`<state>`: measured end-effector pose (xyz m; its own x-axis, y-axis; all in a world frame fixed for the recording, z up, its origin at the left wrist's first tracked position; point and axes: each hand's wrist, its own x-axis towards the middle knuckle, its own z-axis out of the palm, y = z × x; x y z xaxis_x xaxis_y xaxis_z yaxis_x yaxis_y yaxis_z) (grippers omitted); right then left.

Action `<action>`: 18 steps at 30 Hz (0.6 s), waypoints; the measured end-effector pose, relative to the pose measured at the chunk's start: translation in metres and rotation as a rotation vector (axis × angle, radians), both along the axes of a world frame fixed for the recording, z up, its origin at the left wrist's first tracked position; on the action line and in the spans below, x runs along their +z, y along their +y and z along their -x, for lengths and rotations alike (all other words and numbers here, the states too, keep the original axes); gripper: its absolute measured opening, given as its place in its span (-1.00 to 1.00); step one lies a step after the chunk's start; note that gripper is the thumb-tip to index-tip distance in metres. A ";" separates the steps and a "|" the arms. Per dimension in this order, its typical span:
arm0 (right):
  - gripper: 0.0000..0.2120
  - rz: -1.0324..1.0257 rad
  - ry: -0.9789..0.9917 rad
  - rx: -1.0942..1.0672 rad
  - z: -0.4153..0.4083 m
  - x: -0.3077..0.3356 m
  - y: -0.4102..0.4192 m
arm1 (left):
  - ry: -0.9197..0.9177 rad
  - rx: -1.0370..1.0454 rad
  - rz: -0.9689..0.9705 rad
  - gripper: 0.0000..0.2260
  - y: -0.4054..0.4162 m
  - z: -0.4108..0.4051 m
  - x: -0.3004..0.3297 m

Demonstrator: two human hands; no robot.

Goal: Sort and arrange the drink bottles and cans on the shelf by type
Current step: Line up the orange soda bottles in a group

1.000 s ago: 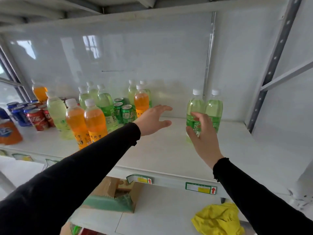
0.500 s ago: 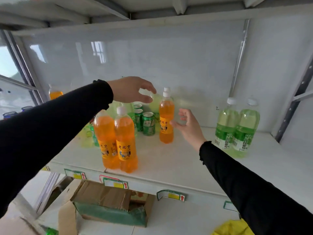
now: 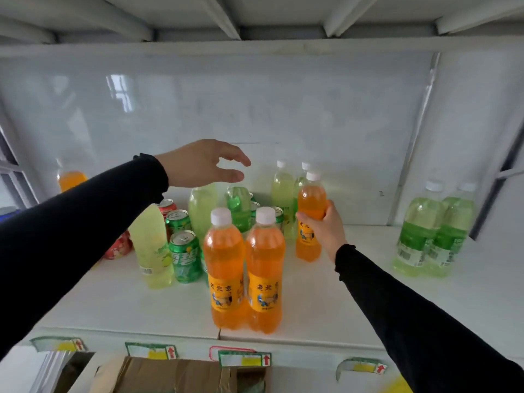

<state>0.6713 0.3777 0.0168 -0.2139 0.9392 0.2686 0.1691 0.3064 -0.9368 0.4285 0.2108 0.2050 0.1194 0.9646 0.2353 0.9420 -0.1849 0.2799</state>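
Note:
My right hand (image 3: 326,231) is wrapped around an orange soda bottle (image 3: 310,205) standing mid-shelf. My left hand (image 3: 207,163) hovers open above a green bottle (image 3: 239,208) and a pale yellow bottle (image 3: 201,205), touching neither. Two more orange bottles (image 3: 245,268) stand together near the front edge. Green cans (image 3: 184,256) and another pale yellow bottle (image 3: 151,245) sit to their left. Two pale bottles (image 3: 283,188) stand behind the held one. A pair of green bottles (image 3: 431,231) stands apart at the right.
Red cans (image 3: 167,207) sit behind my left sleeve, and one orange bottle (image 3: 69,178) stands far left at the back. The white shelf (image 3: 354,293) has price tags (image 3: 245,358) along its front lip. A cardboard box (image 3: 170,375) lies below.
My right hand moved to the single orange bottle and closed around it. My left hand shifted slightly right above the bottles. The view came closer to the shelf.

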 end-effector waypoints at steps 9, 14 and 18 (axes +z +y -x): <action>-0.56 -0.038 -0.024 0.105 0.010 0.018 -0.030 | -0.109 0.049 -0.070 -0.75 -0.027 0.050 -0.009; -0.56 -0.063 0.005 0.093 0.005 0.045 -0.049 | -0.177 0.023 -0.094 -0.77 -0.035 0.060 -0.014; -0.48 -0.093 0.005 0.042 -0.009 0.060 -0.073 | -0.217 -0.040 -0.115 -0.78 -0.042 0.062 -0.016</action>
<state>0.6802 0.3044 0.0764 -0.2513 0.9003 0.3554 0.1493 0.3989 -0.9048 0.3667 0.1687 0.1889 0.0922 0.9255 0.3673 0.8536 -0.2634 0.4495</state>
